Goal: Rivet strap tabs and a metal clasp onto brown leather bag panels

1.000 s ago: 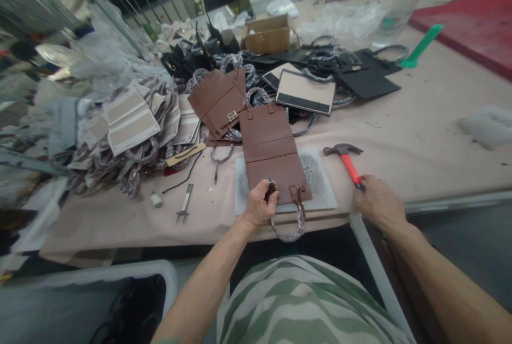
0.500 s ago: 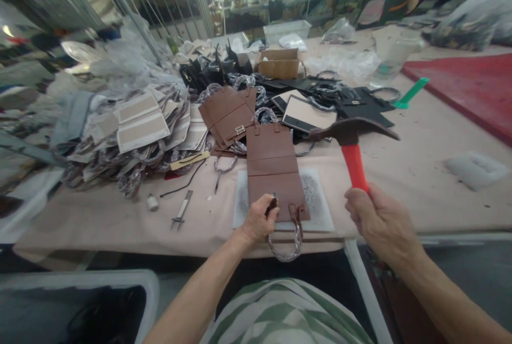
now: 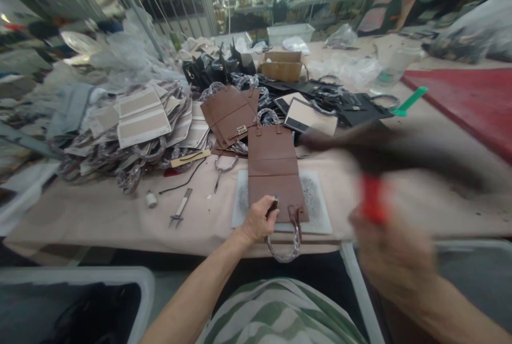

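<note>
A brown leather bag panel [image 3: 273, 168] lies on a pale, speckled board [image 3: 316, 200] near the table's front edge. Its plastic-wrapped handle [image 3: 285, 258] hangs toward me over the edge. My left hand [image 3: 260, 220] is closed around a small dark punch-like tool [image 3: 272, 206], held upright on the panel's lower part; its lower end is hidden by my fingers. Off to the right, my right hand [image 3: 394, 248] grips the red handle of a hammer [image 3: 374, 197]. Hammer and hand are smeared by motion, raised and apart from the panel.
Stacked beige panels [image 3: 144, 112] fill the left side. More brown panels [image 3: 230, 114], black bag pieces [image 3: 352, 104] and a cardboard box [image 3: 281, 65] lie behind. A divider [image 3: 183, 208], a small white bottle [image 3: 151, 199], a green tool [image 3: 411, 101] and a red sheet [image 3: 472, 93] are also here.
My right hand and the hammer have moved right and slightly lower, now blurred. My left hand, the tool and the brown panel stay nearly where they were.
</note>
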Motion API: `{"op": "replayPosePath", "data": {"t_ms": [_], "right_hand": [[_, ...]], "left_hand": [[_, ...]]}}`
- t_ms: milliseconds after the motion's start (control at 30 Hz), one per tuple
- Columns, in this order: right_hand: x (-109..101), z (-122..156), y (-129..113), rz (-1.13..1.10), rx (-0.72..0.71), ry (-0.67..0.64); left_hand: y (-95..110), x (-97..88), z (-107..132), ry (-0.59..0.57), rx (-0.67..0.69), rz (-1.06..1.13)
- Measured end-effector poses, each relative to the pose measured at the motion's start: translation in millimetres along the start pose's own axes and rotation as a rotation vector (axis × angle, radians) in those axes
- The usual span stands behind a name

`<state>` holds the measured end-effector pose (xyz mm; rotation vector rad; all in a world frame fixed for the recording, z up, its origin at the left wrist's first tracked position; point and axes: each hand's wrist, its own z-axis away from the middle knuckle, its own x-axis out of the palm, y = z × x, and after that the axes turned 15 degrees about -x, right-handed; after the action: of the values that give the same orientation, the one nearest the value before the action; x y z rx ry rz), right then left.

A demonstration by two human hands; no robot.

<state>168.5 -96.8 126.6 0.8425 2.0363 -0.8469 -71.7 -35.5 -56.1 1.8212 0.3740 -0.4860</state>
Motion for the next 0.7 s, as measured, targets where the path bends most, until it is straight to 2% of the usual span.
{"op": "replayPosePath", "data": {"t_ms": [67, 167, 267, 333, 433, 533, 600, 633, 700], "right_hand": [[17, 11, 5, -0.046, -0.006, -0.168], [24, 18, 21, -0.138, 0.144, -0.384], [26, 22, 45, -0.298, 0.388, -0.380], [36, 27, 65, -0.406, 0.574, -0.366], [60, 38, 95, -0.338, 0.730, -0.371], [83, 45, 113, -0.163, 0.697, -0.343], [94, 44, 113, -0.113, 0.639, -0.293], [100, 42, 109, -0.097, 0.566, -0.253], [113, 35, 94, -0.095, 0.320, -0.166]], "left_hand": [[-1, -0.1, 1, -0.008, -0.003, 0.006], [-1, 0.0, 1, -0.006, -0.005, 0.007], [1, -0.7, 1, -0.008, -0.024, 0.016], [2, -2.2, 1, -0.028, -0.035, 0.014], [4, -6.1, 1, -0.064, -0.049, 0.012], [6, -10.0, 1, -0.098, -0.072, 0.025], [8, -11.8, 1, -0.105, -0.084, 0.034], [9, -12.5, 1, -0.107, -0.085, 0.036], [10, -13.8, 1, -0.110, -0.082, 0.032]]}}
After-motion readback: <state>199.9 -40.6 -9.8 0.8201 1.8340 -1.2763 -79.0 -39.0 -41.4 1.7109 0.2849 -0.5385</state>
